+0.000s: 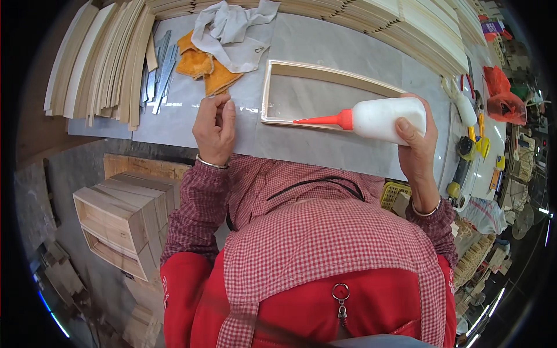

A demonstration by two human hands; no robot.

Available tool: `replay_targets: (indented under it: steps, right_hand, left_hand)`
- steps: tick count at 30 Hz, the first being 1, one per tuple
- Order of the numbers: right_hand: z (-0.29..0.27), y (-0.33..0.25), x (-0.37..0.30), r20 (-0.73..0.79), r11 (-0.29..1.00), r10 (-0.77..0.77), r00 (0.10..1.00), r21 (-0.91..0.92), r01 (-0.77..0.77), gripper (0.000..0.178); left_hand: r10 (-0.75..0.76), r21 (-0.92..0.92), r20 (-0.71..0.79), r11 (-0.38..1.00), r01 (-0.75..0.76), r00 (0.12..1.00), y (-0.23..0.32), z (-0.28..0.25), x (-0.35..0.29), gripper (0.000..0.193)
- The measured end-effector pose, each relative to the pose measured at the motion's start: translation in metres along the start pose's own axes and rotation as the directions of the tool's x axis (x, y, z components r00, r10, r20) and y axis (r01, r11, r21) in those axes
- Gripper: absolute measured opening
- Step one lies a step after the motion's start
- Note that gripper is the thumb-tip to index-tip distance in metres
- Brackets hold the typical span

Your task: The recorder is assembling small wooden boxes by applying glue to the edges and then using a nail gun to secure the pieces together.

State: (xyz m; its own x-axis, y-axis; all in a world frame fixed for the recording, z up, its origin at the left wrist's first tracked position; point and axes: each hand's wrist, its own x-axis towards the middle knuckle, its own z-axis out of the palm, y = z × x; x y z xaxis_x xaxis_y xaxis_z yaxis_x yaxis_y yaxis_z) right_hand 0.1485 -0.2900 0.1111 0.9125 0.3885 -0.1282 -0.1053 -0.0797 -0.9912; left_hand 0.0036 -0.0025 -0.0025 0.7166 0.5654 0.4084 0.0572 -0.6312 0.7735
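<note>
one rectangular wooden frame [336, 76] lay on the grey tabletop [197, 26], ahead of and between the hands. one white squeeze bottle [380, 120] with a red nozzle [325, 120] was tipped on its side over the frame, its tip at the near rail; whether they touched could not be told. the right hand [420, 139] gripped the bottle round its base end. the left hand [214, 127], left of the frame, was loosely curled, nothing seen in it. the step in hand seemed to be running glue along that rail; the next move probably called for a steady squeeze and an even glide. just beyond the left hand lay one whitish cloth [232, 35] and orange cloth [219, 80], perhaps two pieces; farther left, several metal strips [167, 66], too overlapped to count. one more white bottle [464, 109] lay right of the right hand.
</note>
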Motion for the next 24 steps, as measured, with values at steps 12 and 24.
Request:
replay_targets:
  steps: [12, 24]
  right_hand:
    - [-0.086, 0.004, -0.043, -0.247, 0.999, 0.027, 0.969, 0.043, -0.017, 0.049]
    - [-0.155, 0.022, -0.084, -0.508, 0.998, -0.007, 0.861, 0.048, 0.036, 0.046]
  left_hand:
    - [-0.049, 0.039, 0.048, 0.998, 0.047, 0.998, 0.010, 0.001, 0.002, 0.012]
    - [-0.082, 0.094, 0.117, 0.993, 0.071, 0.990, 0.001, 0.001, 0.001, 0.014]
